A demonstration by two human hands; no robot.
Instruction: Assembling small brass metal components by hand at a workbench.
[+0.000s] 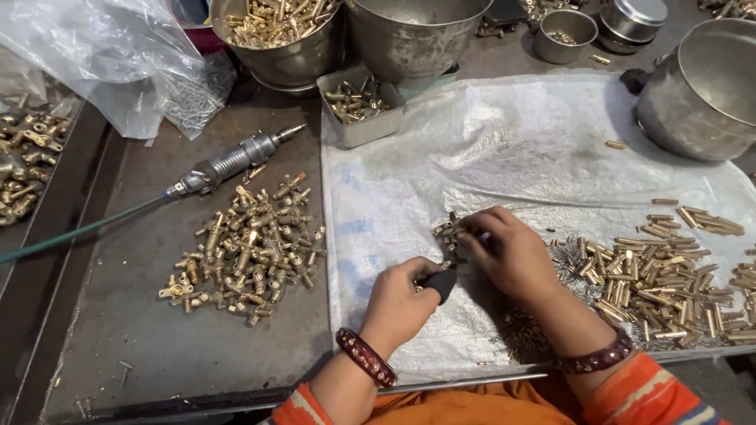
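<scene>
My left hand (pixel 405 299) grips a small tool with a black handle (pixel 442 282) over the white woven sheet (pixel 488 149). Touching it from the right, my right hand (pixel 512 252) pinches a small brass fitting (pixel 446 230) at its fingertips. Both wrists wear dark red bangles. A spread of brass rods and pins (pixel 669 275) lies just right of my right hand. Left of the sheet, a pile of assembled brass fittings (pixel 248 248) rests on the dark metal table.
A pneumatic hand tool (pixel 228 164) with a green hose lies above the pile. Steel bowls (pixel 283 35) of brass parts, a small tray (pixel 358 102), a large steel pot (pixel 701 86) and clear plastic bags (pixel 102 55) line the back. More fittings (pixel 24 157) sit far left.
</scene>
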